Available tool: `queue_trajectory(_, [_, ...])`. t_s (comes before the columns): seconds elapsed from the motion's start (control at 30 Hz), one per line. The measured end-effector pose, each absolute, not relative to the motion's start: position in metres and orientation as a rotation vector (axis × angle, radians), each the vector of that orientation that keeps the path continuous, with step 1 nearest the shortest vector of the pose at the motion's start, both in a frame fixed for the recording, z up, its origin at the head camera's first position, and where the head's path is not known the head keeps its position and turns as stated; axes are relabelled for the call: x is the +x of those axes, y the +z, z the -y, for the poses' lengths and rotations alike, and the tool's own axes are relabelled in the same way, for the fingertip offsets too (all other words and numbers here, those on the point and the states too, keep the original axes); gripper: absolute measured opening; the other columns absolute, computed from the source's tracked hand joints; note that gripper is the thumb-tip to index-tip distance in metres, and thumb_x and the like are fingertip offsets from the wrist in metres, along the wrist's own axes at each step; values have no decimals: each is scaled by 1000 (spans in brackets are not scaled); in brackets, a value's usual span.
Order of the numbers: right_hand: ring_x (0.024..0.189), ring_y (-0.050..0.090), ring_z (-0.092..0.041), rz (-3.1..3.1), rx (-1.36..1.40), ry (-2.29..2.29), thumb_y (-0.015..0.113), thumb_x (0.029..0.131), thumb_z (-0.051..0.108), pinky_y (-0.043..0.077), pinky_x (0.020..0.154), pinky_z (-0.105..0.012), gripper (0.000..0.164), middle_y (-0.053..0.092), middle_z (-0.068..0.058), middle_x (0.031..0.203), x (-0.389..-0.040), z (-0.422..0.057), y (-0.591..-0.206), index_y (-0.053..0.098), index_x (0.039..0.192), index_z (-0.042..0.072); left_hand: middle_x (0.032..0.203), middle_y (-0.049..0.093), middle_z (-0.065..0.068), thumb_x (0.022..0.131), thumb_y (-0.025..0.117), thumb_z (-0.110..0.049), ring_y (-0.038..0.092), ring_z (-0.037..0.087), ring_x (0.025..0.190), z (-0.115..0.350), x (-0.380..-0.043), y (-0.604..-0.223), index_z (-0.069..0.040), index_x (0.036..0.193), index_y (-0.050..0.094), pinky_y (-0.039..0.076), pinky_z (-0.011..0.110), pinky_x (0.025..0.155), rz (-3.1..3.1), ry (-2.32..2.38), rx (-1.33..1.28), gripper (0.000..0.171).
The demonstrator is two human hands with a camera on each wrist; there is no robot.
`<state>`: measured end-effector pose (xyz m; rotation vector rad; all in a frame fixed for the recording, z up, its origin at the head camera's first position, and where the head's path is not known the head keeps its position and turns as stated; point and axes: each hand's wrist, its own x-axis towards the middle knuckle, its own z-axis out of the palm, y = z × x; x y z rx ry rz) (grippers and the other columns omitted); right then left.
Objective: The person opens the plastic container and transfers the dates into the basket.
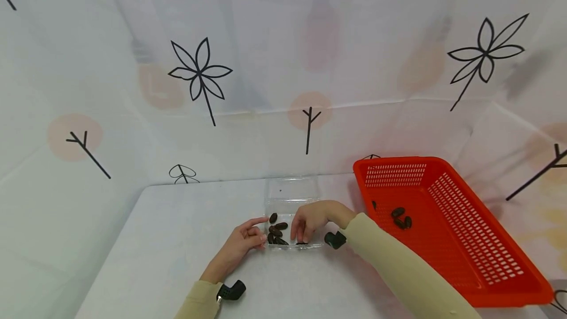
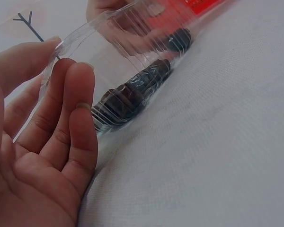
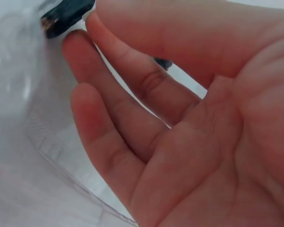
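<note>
A clear plastic clamshell box (image 1: 292, 206) lies on the white table with its lid raised at the back. Several dark brown dates (image 1: 275, 230) sit in its left half. My left hand (image 1: 243, 240) holds the box's left side, thumb at the rim and bent fingers against the wall, as the left wrist view shows. Reaching down into the right half, my right hand (image 1: 310, 220) pinches a date (image 3: 68, 18) between its thumb and fingertips, low behind the front wall. The other fingers of this hand are loosely bent.
A red plastic basket (image 1: 447, 260) with slotted walls stands on the right, holding several more dates (image 1: 400, 218) toward its back. The right sleeve passes in front of the basket's left side. A printed white cloth (image 1: 266, 78) hangs behind the table (image 1: 186, 220).
</note>
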<state>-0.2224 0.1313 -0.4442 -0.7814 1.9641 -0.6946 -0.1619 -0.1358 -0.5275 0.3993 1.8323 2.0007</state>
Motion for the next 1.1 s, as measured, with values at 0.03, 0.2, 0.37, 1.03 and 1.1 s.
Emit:
queue_trajectory(0.03, [76, 58, -7, -1959, -783, -695, 66, 83, -14, 46, 67, -21, 32, 70, -2, 85, -223, -132, -445, 74, 108, 3, 87, 62, 1, 94, 68, -5, 65, 14, 79, 136, -162, -528, 2, 145, 45, 55, 31, 78, -1833, 2000, 402, 56])
queue_trajectory(0.2, [81, 61, -9, -1949, -770, -695, 67, 82, -13, 47, 66, -23, 35, 72, -5, 93, -224, -133, -446, 73, 111, 5, 88, 63, 1, 94, 68, -5, 65, 14, 79, 136, -163, -531, 1, 145, 45, 55, 30, 78, -1829, 1998, 410, 56])
queue_trajectory(0.37, [85, 64, -12, -1938, -735, -686, 69, 82, -13, 50, 69, -24, 33, 73, -5, 93, -224, -133, -444, 74, 109, 5, 87, 63, 1, 94, 68, -6, 65, 14, 78, 137, -165, -533, 1, 145, 45, 54, 30, 78, -1833, 1993, 422, 56])
queue_trajectory(1.03, [71, 56, -8, -1965, -727, -638, 70, 84, -7, 50, 66, -23, 21, 69, -4, 83, -219, -136, -439, 79, 96, 7, 87, 63, 0, 94, 67, -4, 65, 13, 78, 134, -162, -530, 2, 145, 46, 55, 30, 78, -1841, 1996, 410, 55])
queue_trajectory(1.1, [70, 55, -8, -1959, -737, -634, 70, 85, -5, 47, 64, -22, 20, 68, -2, 82, -219, -136, -439, 79, 97, 7, 88, 63, 1, 94, 67, -5, 65, 14, 79, 135, -163, -531, 1, 145, 46, 55, 30, 78, -1845, 1988, 406, 55])
